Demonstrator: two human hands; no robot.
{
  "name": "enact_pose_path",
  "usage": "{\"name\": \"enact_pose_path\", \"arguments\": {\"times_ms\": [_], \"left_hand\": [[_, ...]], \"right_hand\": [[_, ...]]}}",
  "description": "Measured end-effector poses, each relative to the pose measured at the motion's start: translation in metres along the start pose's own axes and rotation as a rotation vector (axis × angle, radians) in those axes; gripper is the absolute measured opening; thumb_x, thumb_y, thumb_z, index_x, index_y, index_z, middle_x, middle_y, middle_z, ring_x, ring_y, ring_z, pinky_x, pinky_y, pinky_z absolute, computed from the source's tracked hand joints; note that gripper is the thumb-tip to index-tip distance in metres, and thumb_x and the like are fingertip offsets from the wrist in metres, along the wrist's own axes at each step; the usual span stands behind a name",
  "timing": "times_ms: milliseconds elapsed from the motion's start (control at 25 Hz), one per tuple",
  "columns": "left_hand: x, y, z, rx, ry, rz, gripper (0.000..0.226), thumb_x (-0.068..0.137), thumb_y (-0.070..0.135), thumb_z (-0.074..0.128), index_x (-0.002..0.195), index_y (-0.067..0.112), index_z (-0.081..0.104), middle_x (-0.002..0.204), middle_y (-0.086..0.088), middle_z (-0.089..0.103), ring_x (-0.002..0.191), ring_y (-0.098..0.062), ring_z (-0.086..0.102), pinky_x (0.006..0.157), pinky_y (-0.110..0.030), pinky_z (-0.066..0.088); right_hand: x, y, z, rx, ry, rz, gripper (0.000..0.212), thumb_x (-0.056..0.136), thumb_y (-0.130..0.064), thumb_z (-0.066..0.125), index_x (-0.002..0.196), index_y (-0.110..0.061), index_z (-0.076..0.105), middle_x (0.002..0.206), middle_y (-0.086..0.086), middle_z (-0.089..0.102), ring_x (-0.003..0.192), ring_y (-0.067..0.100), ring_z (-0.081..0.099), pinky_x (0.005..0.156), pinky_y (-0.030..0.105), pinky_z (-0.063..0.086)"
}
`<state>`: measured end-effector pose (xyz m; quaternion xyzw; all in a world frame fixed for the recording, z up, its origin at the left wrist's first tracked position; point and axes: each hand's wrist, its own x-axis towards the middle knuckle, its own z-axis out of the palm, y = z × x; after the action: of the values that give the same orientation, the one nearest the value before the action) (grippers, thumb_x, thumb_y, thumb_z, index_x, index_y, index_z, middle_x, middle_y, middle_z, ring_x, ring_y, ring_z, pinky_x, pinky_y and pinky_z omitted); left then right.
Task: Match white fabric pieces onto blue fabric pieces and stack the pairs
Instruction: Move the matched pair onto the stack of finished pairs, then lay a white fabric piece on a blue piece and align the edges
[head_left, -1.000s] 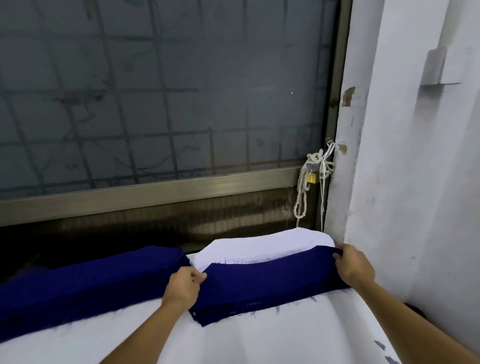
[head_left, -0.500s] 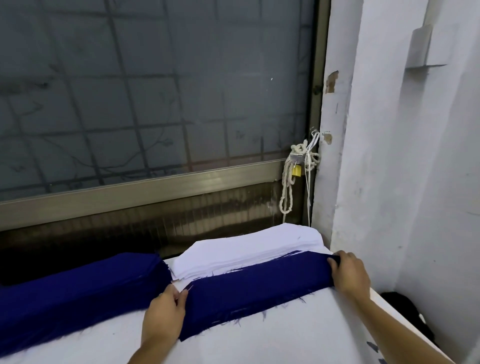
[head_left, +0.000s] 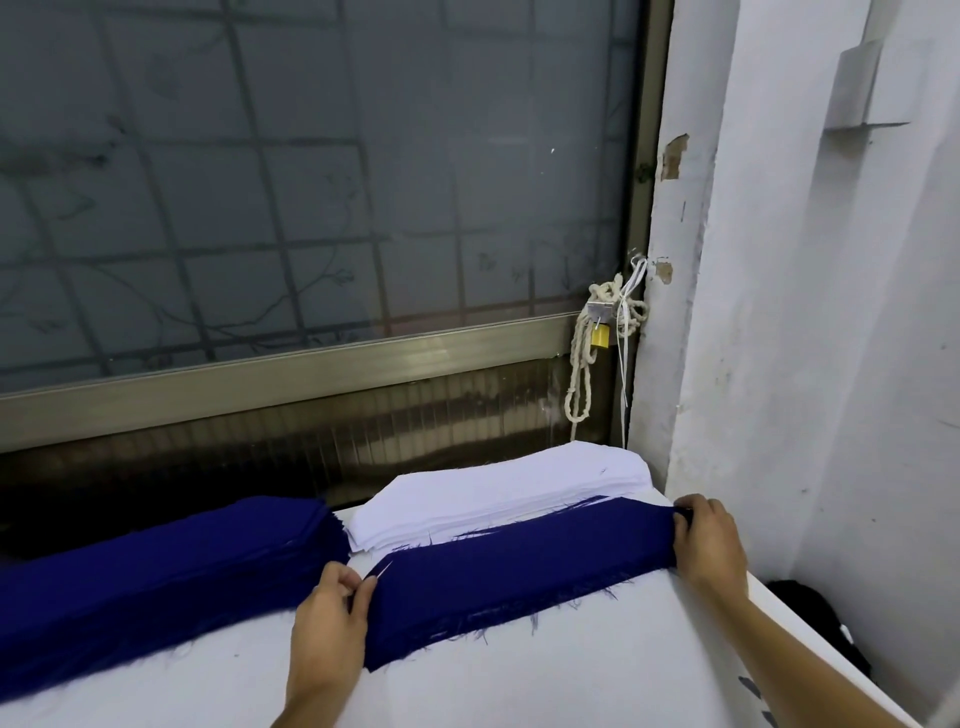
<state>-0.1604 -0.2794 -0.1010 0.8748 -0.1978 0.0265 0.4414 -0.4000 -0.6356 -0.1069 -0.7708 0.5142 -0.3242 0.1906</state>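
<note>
Drawn nearer since a second ago, the blue fabric piece (head_left: 519, 564) lies flat on the table (head_left: 571, 670), just beside the white stack (head_left: 498, 493). Left hand (head_left: 332, 618) pinches its left end; right hand (head_left: 709, 543), arm outstretched, grips the right end.

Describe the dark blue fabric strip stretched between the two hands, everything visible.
The blue fabric strip is a long, dark navy band of woven-looking cloth with frayed threads along its near and far edges. It lies flat on the white table, slanting up toward the right. The left hand pinches its left end; the right hand grips its right end. Its far edge runs along the front of the white fabric stack. One layer or several cannot be told.
</note>
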Motion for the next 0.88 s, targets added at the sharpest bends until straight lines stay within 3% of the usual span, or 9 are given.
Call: {"name": "enact_pose_path", "arguments": {"times_ms": [160,280,480,600,680,880], "left_hand": [[0.0,0.001,-0.004,-0.074,-0.022,-0.03,0.019,0.094,0.028,0.069,0.083,0.02,0.055,0.066,0.0,0.062,0.063,-0.016,0.061,0.053,-0.024,0.046],[0.005,0.004,-0.012,-0.113,-0.075,-0.088,0.018,0.095,0.03,0.068,0.088,0.019,0.056,0.071,-0.002,0.065,0.07,-0.015,0.063,0.057,-0.023,0.047],[0.013,0.016,-0.047,-0.099,-0.085,0.004,0.016,0.098,0.031,0.065,0.086,0.024,0.058,0.068,0.002,0.063,0.064,-0.01,0.061,0.055,-0.02,0.045],[0.025,0.017,-0.086,-0.061,-0.076,0.067,0.017,0.098,0.032,0.064,0.084,0.026,0.056,0.069,0.002,0.062,0.063,-0.009,0.057,0.059,-0.026,0.049],[0.036,0.012,-0.116,-0.007,-0.077,0.096,0.016,0.098,0.034,0.064,0.085,0.027,0.056,0.071,0.001,0.064,0.067,-0.011,0.06,0.064,-0.029,0.053],[0.062,-0.019,-0.19,0.137,-0.096,0.127,0.012,0.098,0.037,0.064,0.095,0.026,0.059,0.089,0.006,0.064,0.082,-0.008,0.062,0.081,-0.032,0.056]], "right_hand": [[-0.012,-0.007,-0.007,-0.05,-0.019,-0.044,0.036,0.097,-0.002,0.042,0.129,-0.006,0.058,0.128,0.013,0.055,0.119,0.03,0.045,0.095,0.044,0.045],[-0.025,-0.025,-0.014,-0.191,0.029,-0.094,0.038,0.093,0.0,0.048,0.128,-0.007,0.061,0.13,0.014,0.055,0.118,0.033,0.047,0.094,0.045,0.044],[-0.05,-0.095,-0.017,-0.092,-0.028,-0.239,0.027,0.099,-0.013,0.055,0.124,-0.021,0.062,0.132,0.001,0.058,0.121,0.02,0.051,0.104,0.036,0.047],[-0.074,-0.15,-0.012,0.037,-0.163,-0.344,0.016,0.1,-0.02,0.058,0.113,-0.026,0.064,0.111,-0.004,0.068,0.095,0.01,0.062,0.084,0.024,0.054],[-0.094,-0.191,-0.003,0.056,-0.27,-0.406,0.008,0.101,-0.027,0.056,0.107,-0.03,0.06,0.094,-0.007,0.068,0.078,0.007,0.062,0.068,0.018,0.048],[-0.141,-0.285,0.03,0.09,-0.396,-0.551,0.01,0.101,-0.03,0.054,0.093,-0.032,0.06,0.07,-0.01,0.063,0.064,0.009,0.06,0.054,0.016,0.041]]}}
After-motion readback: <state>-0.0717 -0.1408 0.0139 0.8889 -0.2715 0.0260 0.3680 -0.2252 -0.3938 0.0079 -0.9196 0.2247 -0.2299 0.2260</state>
